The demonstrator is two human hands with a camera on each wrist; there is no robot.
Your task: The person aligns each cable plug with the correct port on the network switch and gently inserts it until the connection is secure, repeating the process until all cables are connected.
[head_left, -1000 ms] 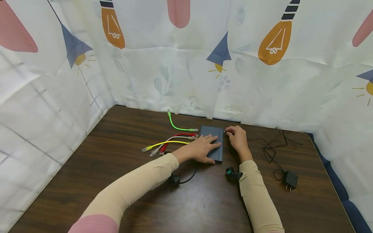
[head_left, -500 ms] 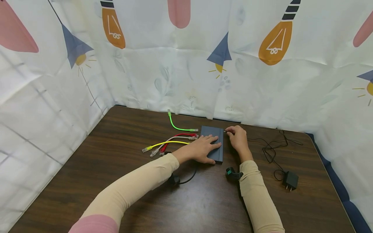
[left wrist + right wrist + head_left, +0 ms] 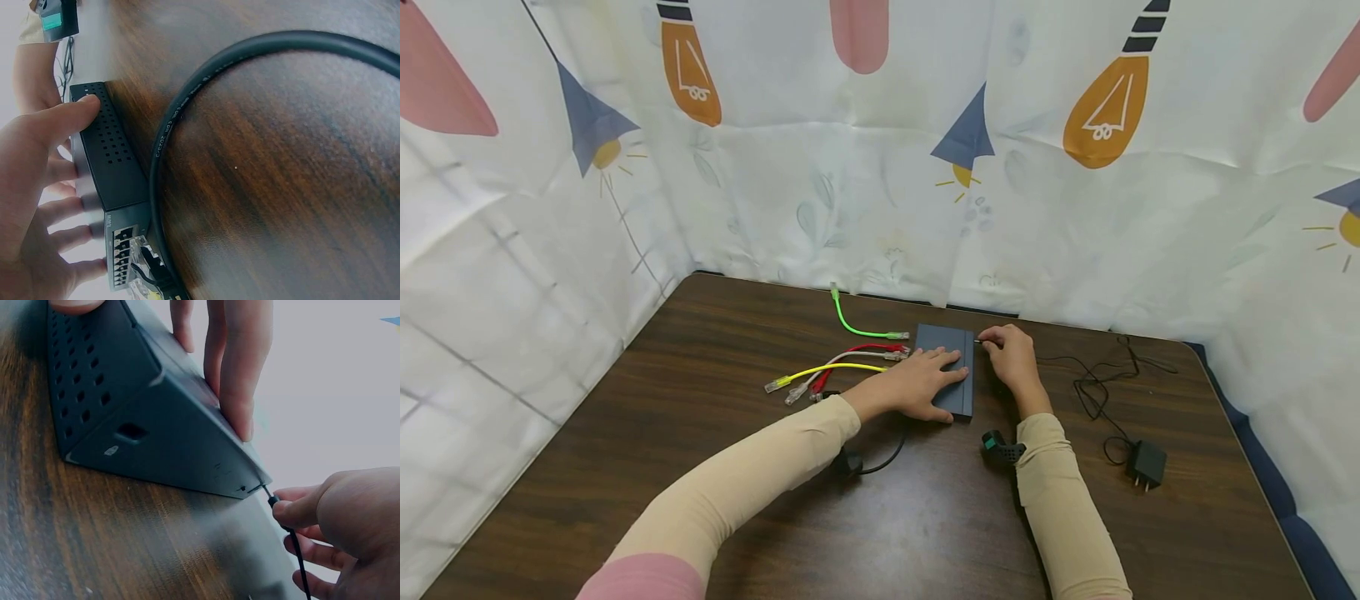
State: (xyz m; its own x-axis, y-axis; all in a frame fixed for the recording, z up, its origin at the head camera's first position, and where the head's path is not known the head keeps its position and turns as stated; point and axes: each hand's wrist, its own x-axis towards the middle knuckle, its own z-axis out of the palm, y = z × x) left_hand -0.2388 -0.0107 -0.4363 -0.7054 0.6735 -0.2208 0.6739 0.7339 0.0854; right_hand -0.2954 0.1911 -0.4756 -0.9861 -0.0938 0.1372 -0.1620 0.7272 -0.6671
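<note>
Head view, at the left: a yellow cable [image 3: 831,367], a white cable [image 3: 861,353] and a red cable [image 3: 868,346] lie on the table [image 3: 880,521], a green cable [image 3: 868,334] beyond them; they look light and springy, easiest picked up by their clear ends. Next comes the left hand [image 3: 920,385], fingers spread wide on top of the blue-grey box [image 3: 951,337], thumb over its near edge. The box lies flat toward the table's far side. Its case looks stiff, perhaps metal, and fairly light, so a sideways push could slide it; a flat palm on top or a grip across opposite sides should steady it. To its right, the right hand [image 3: 1013,357] pinches a small black plug [image 3: 274,500] at the far end of the box's right side. Some metal shows between plug and box; how far in it sits is not clear. The plug is probably rigid, better held by its thick body than by the thin, bendy cord [image 3: 300,559]. Farther right is a black adapter [image 3: 1147,464], hard and likely denser, best gripped around its block.
</note>
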